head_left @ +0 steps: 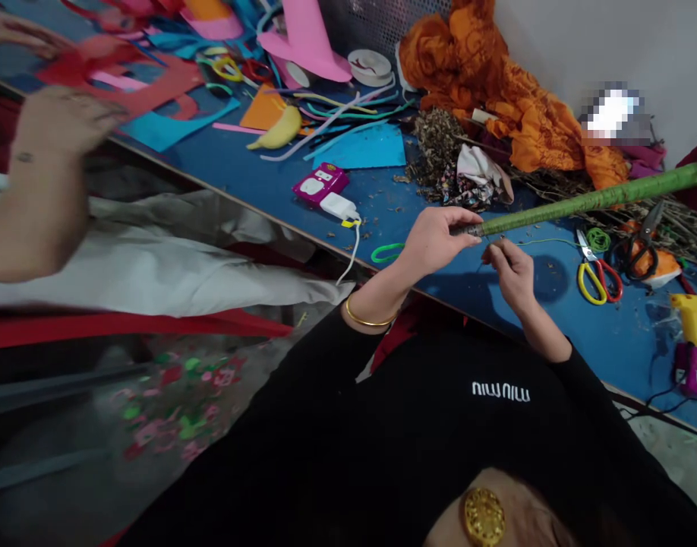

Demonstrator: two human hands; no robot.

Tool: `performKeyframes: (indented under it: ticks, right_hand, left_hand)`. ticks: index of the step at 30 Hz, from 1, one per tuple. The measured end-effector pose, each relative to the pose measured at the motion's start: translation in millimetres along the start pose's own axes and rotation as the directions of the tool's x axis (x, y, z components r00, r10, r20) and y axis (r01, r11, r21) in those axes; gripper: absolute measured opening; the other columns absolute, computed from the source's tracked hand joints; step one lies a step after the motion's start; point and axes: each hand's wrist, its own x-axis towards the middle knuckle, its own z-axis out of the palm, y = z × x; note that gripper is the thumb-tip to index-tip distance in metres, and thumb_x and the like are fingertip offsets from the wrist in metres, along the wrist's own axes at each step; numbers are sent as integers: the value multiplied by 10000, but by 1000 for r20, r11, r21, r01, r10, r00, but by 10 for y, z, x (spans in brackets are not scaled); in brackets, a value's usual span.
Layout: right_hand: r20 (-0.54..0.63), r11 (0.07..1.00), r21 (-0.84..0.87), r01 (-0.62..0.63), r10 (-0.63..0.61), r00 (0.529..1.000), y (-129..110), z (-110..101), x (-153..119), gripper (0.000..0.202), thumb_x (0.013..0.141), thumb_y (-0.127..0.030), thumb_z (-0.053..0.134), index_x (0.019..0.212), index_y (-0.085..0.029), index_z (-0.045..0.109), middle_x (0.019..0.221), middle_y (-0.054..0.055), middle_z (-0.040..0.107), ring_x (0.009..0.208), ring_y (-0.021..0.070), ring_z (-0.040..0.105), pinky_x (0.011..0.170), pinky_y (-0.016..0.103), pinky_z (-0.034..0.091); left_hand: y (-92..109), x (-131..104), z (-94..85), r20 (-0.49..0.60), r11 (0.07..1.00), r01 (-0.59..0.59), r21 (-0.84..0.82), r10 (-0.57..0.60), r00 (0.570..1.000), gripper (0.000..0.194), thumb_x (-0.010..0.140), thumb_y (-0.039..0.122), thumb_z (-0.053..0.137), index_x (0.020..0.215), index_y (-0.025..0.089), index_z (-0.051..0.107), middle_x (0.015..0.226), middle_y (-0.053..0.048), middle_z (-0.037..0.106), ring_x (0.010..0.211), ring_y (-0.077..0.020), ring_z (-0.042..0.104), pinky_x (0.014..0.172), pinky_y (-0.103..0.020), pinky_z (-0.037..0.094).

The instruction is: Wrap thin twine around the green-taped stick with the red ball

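A long green stick (pixel 588 201) slants up to the right over the blue table. My left hand (pixel 439 239) is closed around its near, brownish end. Just right of that end, my right hand (pixel 511 270) is closed, fingertips pinched together on what looks like a thin green string (pixel 545 241). The string runs right towards a small green coil (pixel 597 240). A green loop (pixel 387 252) lies beside my left wrist. Scissors with yellow and red handles (pixel 599 281) rest open below the coil.
Black scissors (pixel 638 247), dry twigs and a yellow glue gun (pixel 690 315) are at the right. Orange cloth (pixel 519 106) lies behind. A purple power socket (pixel 320 184) with a white cable is left. Another person's arms reach over red sheets at far left.
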Motion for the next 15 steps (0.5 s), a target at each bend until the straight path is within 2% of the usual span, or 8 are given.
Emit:
performKeyframes:
  ticks: [2, 4, 5, 8, 11, 15]
  right_hand:
    - [-105, 988, -32, 149, -151, 983, -80, -46, -74, 426, 1030, -557, 583, 781, -233, 705, 915, 58, 700, 948, 200, 687, 948, 408, 586]
    - [-130, 965, 20, 260, -255, 958, -129, -65, -101, 405, 1029, -547, 587, 793, -242, 709, 1069, 81, 723, 1158, 248, 695, 1070, 477, 567]
    - [-119, 956, 84, 281, -270, 955, -138, -55, -102, 406, 1039, -544, 570, 801, -243, 704, 1076, 82, 732, 1191, 258, 701, 1090, 496, 565]
    - [-113, 932, 253, 259, -237, 965, -123, 28, -101, 380, 1063, -499, 554, 815, -243, 688, 880, 48, 736, 1059, 235, 753, 1051, 478, 589]
    - [-139, 939, 262, 221, -190, 972, -101, 98, -139, 365, 1047, -481, 602, 789, -239, 693, 786, 22, 724, 917, 202, 756, 1038, 449, 592]
    - [-184, 947, 275, 164, -115, 976, -78, 118, -189, 385, 1024, -525, 624, 784, -241, 721, 777, 26, 720, 866, 196, 734, 993, 429, 602]
  left_hand:
    - [-15, 16, 44, 5, 1000, -3, 14, 3, 1000, 299, 787, 158, 801, 1084, 156, 840, 1090, -82, 853, 1021, -259, 788, 965, -381, 609]
    - [-29, 23, 99, 12, 999, 14, 41, -14, 1000, 291, 806, 161, 786, 1092, 168, 837, 1099, -78, 853, 1027, -260, 789, 952, -376, 610]
    - [-32, 23, 128, 16, 997, 32, 65, -33, 999, 292, 823, 155, 766, 1106, 175, 836, 1109, -76, 853, 1039, -262, 789, 949, -375, 608]
    - [-21, 3, 200, 13, 978, 92, 190, -96, 995, 327, 865, 131, 712, 1162, 199, 830, 1172, -69, 846, 1106, -275, 784, 963, -379, 595]
    - [0, -31, 233, 19, 939, 125, 319, -138, 990, 375, 873, 130, 712, 1217, 234, 821, 1246, -57, 830, 1181, -290, 767, 988, -383, 581]
    - [17, -61, 261, 43, 905, 135, 404, -166, 985, 359, 910, 178, 704, 1240, 260, 818, 1261, -48, 826, 1204, -291, 759, 995, -376, 575]
